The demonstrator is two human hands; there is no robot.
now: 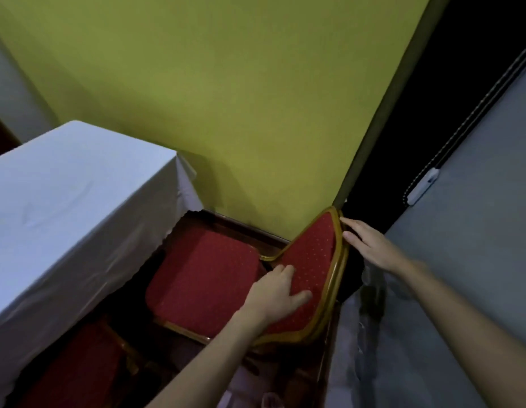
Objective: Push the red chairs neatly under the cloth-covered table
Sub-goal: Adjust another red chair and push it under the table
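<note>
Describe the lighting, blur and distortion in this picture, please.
Head view: dim, with a soft shadow on the green wall beside the table; the picture is slightly soft all over; the wide lens tilts the wall corner; the second chair at bottom left lies in deep shade.

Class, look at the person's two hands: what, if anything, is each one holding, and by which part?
Both are on the red chair, at its backrest. The left hand lies flat on the padded front; the right hand rests on the gold frame's outer edge. Neither closes a grip.

Two red padded chairs with gold frames (203,278) (70,375), one white cloth-covered tabletop (64,187), two bare hands (273,295) (370,245).
</note>
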